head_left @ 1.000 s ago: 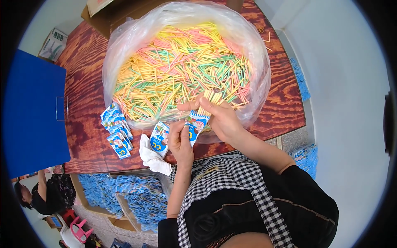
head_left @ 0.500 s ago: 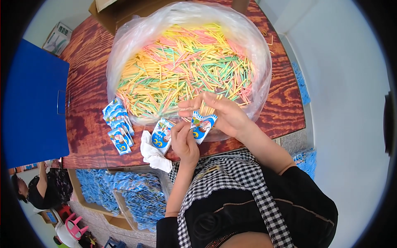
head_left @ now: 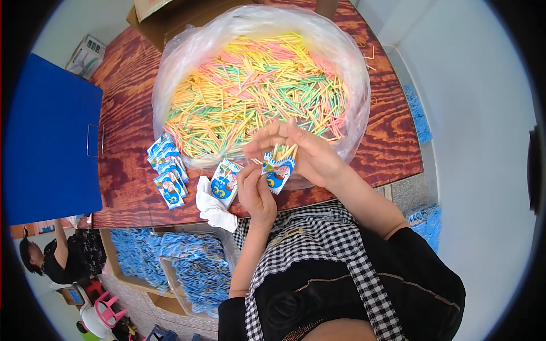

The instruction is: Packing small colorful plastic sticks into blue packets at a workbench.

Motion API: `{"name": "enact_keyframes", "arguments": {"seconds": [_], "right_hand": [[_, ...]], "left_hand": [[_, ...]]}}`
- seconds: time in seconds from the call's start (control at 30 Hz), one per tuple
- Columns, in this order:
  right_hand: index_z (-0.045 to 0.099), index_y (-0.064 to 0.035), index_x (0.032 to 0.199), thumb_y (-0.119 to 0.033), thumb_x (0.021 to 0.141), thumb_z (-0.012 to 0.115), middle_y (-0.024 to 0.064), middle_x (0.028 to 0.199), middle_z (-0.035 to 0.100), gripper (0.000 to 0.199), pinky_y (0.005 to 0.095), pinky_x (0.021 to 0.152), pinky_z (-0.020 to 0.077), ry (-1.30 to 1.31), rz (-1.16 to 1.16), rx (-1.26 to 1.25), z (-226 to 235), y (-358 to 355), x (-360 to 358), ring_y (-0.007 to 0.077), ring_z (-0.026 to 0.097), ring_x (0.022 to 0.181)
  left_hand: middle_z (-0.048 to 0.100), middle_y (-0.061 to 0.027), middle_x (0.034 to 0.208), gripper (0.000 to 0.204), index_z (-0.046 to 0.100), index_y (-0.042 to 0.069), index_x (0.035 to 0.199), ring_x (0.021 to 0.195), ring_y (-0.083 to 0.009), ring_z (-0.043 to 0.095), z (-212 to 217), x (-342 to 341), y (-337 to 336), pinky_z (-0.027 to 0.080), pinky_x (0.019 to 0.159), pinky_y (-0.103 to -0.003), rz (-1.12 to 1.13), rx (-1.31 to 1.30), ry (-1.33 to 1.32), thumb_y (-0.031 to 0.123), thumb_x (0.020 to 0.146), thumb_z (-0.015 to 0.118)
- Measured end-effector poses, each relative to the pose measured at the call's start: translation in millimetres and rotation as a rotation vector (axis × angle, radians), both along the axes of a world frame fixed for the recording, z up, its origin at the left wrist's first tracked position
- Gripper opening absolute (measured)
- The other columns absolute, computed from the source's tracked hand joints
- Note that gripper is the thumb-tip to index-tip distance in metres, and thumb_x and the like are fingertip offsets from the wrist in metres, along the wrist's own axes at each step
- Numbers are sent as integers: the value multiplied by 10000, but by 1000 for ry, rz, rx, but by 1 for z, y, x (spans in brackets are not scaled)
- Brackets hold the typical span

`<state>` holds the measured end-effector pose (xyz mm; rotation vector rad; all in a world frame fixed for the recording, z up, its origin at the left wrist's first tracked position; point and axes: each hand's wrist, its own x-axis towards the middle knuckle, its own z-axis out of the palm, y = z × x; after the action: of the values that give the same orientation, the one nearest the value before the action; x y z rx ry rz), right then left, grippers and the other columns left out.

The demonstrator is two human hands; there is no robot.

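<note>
My left hand pinches the lower left side of a small blue-and-white packet. Pale yellow candy sticks poke up out of the packet's top. Behind them my right hand is open, palm toward the sticks and fingers stretched to the left. Just left of my left hand lies another blue-and-white packet, with a crumpled white cloth against it. A large clear plastic bag beyond my hands lies spread wide, full of loose yellow, pink and green sticks.
Several packets overlap in a stack left of the bag. A blue panel stands at the left. Bins of blue packets sit below the table edge. Cardboard stands behind the bag. Another person is at the lower left.
The sticks now stand lower in the packet, and my right fingers have come away from them and spread. My left hand keeps its pinch. The view has shifted slightly.
</note>
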<state>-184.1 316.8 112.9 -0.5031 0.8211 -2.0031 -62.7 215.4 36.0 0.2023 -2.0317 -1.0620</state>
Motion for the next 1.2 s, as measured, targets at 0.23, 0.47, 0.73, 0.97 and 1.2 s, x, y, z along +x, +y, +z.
{"name": "enact_keyframes", "arguments": {"seconds": [0.23, 0.47, 0.73, 0.97, 1.2], "right_hand": [[529, 35, 1133, -468, 1007, 278, 197, 1132, 610, 577, 382, 985, 419, 167, -67, 22, 6, -3, 0, 258, 567, 1120], [544, 18, 1110, -474, 1004, 288, 186, 1079, 635, 564, 373, 974, 427, 233, -64, 52, -3, -9, 3, 251, 597, 1060], [506, -7, 1242, -471, 974, 427, 124, 1199, 568, 541, 337, 972, 412, 725, 110, 325, -6, -1, 14, 194, 504, 1179], [574, 22, 1117, -165, 945, 541, 115, 1126, 615, 256, 334, 943, 436, 514, -98, 116, 9, 6, 11, 189, 565, 1091], [528, 13, 980, 20, 921, 509, 167, 997, 662, 63, 326, 890, 502, 416, -470, 104, 4, 15, 12, 216, 645, 978]], "left_hand": [[583, -173, 994, 235, 554, -7, 1038, 872, -282, 571, 8, 7, 7, 471, 783, -343, -8, -28, 5, -104, 825, 550], [581, -169, 978, 180, 545, -25, 1009, 863, -274, 565, 10, 16, 10, 465, 784, -329, 18, -3, 0, -95, 844, 536], [569, -157, 1011, 161, 545, -34, 1019, 908, -248, 554, 7, 22, 11, 445, 838, -310, 36, 137, -8, -84, 868, 518], [559, -129, 1019, 156, 537, -35, 1022, 932, -203, 543, 11, 16, 16, 438, 845, -287, 3, 264, 4, -85, 879, 500], [527, -54, 1033, 141, 530, -2, 1047, 898, -97, 497, 11, 3, 30, 413, 806, -219, -19, 627, -8, -46, 921, 482]]}}
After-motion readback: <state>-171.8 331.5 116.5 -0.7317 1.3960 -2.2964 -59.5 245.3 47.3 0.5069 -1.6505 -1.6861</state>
